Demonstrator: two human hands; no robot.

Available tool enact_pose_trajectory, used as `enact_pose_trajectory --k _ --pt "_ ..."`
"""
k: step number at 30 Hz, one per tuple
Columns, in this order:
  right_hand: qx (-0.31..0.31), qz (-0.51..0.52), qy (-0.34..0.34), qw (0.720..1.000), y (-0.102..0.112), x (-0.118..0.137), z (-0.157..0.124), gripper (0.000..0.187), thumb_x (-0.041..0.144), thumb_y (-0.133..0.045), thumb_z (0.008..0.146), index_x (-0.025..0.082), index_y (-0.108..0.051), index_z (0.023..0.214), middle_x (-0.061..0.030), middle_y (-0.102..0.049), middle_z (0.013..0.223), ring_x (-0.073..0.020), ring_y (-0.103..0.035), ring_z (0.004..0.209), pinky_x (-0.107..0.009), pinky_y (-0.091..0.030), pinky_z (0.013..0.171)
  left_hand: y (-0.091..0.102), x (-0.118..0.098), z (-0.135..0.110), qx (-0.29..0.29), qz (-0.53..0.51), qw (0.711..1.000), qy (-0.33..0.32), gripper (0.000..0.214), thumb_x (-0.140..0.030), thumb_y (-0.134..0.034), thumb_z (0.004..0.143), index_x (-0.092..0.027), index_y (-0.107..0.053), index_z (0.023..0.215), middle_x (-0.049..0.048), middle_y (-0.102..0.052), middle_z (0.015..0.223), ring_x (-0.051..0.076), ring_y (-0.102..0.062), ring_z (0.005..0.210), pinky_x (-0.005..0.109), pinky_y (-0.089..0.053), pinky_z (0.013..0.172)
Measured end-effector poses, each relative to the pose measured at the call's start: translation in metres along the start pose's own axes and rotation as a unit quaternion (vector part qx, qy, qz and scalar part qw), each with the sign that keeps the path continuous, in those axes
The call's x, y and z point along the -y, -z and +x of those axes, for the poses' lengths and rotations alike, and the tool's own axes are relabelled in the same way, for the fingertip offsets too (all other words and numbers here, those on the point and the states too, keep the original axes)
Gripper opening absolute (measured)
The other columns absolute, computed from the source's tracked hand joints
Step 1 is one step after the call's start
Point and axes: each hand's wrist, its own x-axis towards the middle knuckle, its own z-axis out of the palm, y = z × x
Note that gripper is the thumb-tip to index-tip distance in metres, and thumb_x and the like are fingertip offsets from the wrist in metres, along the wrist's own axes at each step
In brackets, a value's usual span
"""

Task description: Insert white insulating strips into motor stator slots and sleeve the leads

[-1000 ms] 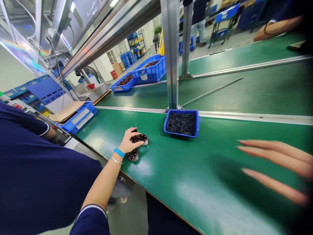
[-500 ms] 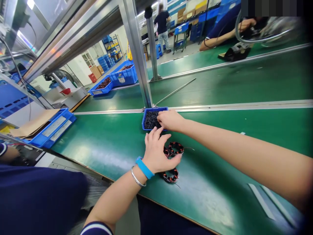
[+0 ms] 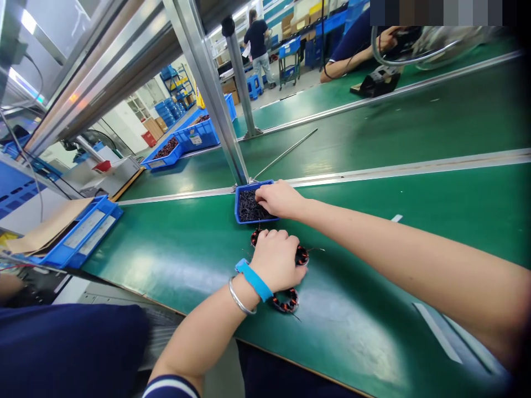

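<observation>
Left hand [image 3: 277, 261]: curled over black-and-red wire-wound rings [image 3: 293, 304] on green bench [image 3: 178, 237]; clamped or merely resting, cannot tell. Right hand [image 3: 282, 200]: fingertips bunched at black slivers [image 3: 249, 207] in blue bin [image 3: 237, 207]; pinch hidden.

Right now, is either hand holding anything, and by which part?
Can't tell: left hand lies over coil rings, right hand at the blue bin; both grips hidden.

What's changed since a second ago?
Left hand and ring-shaped black-and-orange coils moved right along the green tabletop, from left of the blue plastic bin to in front of it. Right hand came left into the bin; any hold is hidden. Bin stayed at the silver metal post's foot.
</observation>
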Motion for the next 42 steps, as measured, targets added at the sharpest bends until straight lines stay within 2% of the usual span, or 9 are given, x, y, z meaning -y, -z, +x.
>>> enact_pose_trajectory --k 6,10,15,19,22,29,35,40,42 --pt "-0.108 0.212 -0.072 0.969 0.004 -0.019 -0.009 0.011 0.014 -0.059 0.085 0.015 -0.068 0.092 -0.0078 -0.074 0.085 -0.0199 -0.072 0.079 -0.034 -0.057 0.076 -0.010 -0.004 -0.002 -0.088 -0.120 0.988 0.045 0.058 -0.055 -0.083 0.060 -0.016 -0.064 0.099 0.0120 -0.067 0.099 0.034 -0.061 0.098 0.051 -0.048 0.088" --pt "-0.139 0.349 -0.104 0.921 0.000 -0.030 -0.009 0.005 0.020 -0.062 0.085 0.017 -0.064 0.081 -0.0048 -0.072 0.071 -0.0177 -0.073 0.069 -0.031 -0.060 0.066 -0.011 0.010 -0.005 -0.254 -0.261 0.928 0.081 0.065 -0.051 -0.085 0.059 -0.017 -0.062 0.109 0.0121 -0.068 0.108 0.030 -0.062 0.103 0.048 -0.049 0.092" --pt "-0.140 0.461 -0.105 0.870 0.002 -0.009 -0.025 0.022 0.037 -0.075 0.075 0.018 -0.062 0.074 -0.0029 -0.068 0.062 -0.0175 -0.070 0.061 -0.033 -0.061 0.062 -0.010 0.032 0.001 -0.355 -0.381 0.842 0.140 0.048 -0.030 -0.076 0.072 -0.014 -0.059 0.114 0.0125 -0.071 0.106 0.020 -0.067 0.087 0.037 -0.055 0.080" --pt "-0.147 0.503 -0.086 0.847 0.008 0.012 -0.070 0.037 0.053 -0.078 0.068 0.019 -0.067 0.078 -0.0038 -0.070 0.067 -0.0166 -0.067 0.058 -0.032 -0.060 0.058 -0.015 0.027 0.003 -0.334 -0.519 0.781 0.098 0.024 -0.026 -0.068 0.079 -0.013 -0.065 0.099 0.0088 -0.074 0.088 0.016 -0.070 0.075 0.027 -0.056 0.067" --pt "-0.198 0.500 -0.083 0.839 0.007 0.021 -0.104 0.032 0.050 -0.077 0.071 0.020 -0.068 0.077 -0.0034 -0.071 0.067 -0.0154 -0.066 0.056 -0.028 -0.059 0.053 -0.019 0.013 -0.001 -0.284 -0.562 0.776 0.038 0.013 -0.026 -0.064 0.082 -0.014 -0.067 0.080 0.0050 -0.073 0.073 0.013 -0.069 0.065 0.025 -0.057 0.065" --pt "-0.249 0.406 -0.021 0.879 0.007 0.020 -0.145 0.010 0.030 -0.066 0.086 0.021 -0.069 0.085 -0.0024 -0.069 0.073 -0.0134 -0.065 0.061 -0.023 -0.055 0.054 -0.020 -0.002 -0.011 -0.163 -0.642 0.749 0.009 0.022 -0.034 -0.067 0.081 -0.011 -0.068 0.081 0.0061 -0.073 0.067 0.016 -0.071 0.062 0.027 -0.061 0.063" --pt "-0.193 0.312 0.059 0.929 0.020 0.011 -0.170 0.015 0.026 -0.059 0.092 0.024 -0.074 0.087 -0.0038 -0.069 0.076 -0.0136 -0.065 0.067 -0.024 -0.054 0.059 -0.019 -0.006 -0.013 -0.138 -0.562 0.814 -0.045 0.018 -0.025 -0.063 0.083 -0.012 -0.069 0.072 0.0083 -0.075 0.069 0.016 -0.071 0.063 0.026 -0.059 0.061" --pt "-0.200 0.381 -0.117 0.895 0.010 -0.014 -0.184 0.031 0.052 -0.066 0.084 0.022 -0.072 0.078 -0.0034 -0.072 0.065 -0.0160 -0.068 0.058 -0.027 -0.057 0.057 -0.019 -0.004 -0.013 -0.209 -0.371 0.898 -0.107 0.039 -0.033 -0.069 0.078 -0.011 -0.068 0.110 0.0168 -0.073 0.112 0.028 -0.069 0.103 0.045 -0.057 0.092" --pt "-0.194 0.415 -0.195 0.867 0.001 -0.024 -0.187 0.042 0.063 -0.071 0.074 0.021 -0.073 0.077 -0.0050 -0.074 0.065 -0.0190 -0.071 0.058 -0.030 -0.059 0.059 -0.021 0.000 -0.012 -0.176 -0.253 0.946 -0.098 0.055 -0.035 -0.074 0.072 -0.011 -0.063 0.120 0.0195 -0.064 0.130 0.035 -0.060 0.119 0.055 -0.049 0.102"
